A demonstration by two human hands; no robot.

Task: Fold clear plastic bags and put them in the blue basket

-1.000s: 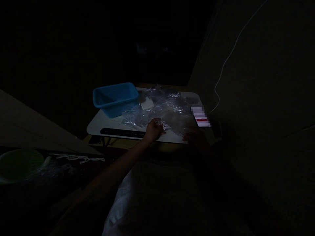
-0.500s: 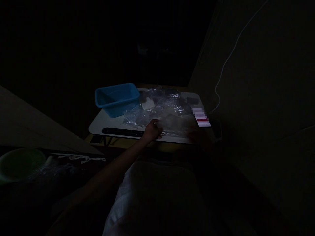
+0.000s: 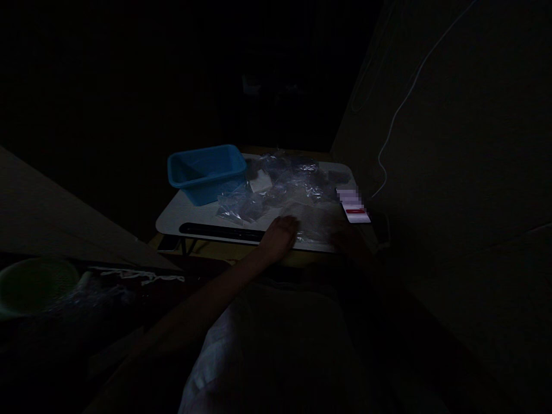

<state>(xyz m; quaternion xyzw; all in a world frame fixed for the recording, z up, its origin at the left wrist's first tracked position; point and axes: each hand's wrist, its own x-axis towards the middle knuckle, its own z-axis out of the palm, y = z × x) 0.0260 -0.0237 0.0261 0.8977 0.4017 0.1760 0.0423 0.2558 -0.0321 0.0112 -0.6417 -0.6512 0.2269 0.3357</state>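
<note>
Dimly, a crumpled clear plastic film (image 3: 314, 216) lies right of the blue rectangular plastic basin (image 3: 211, 185), on the white round-cornered counter (image 3: 175, 217). Its part away from the basin sits between the left grip (image 3: 279, 237), touching it, and the darker right grip (image 3: 345, 237), farther from the basin. Whether either clamps the film, I cannot tell.

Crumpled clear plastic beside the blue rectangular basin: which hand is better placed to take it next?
Probably the left hand, nearer that plastic; the right hand is farther off, near the lit rectangular phone.
</note>
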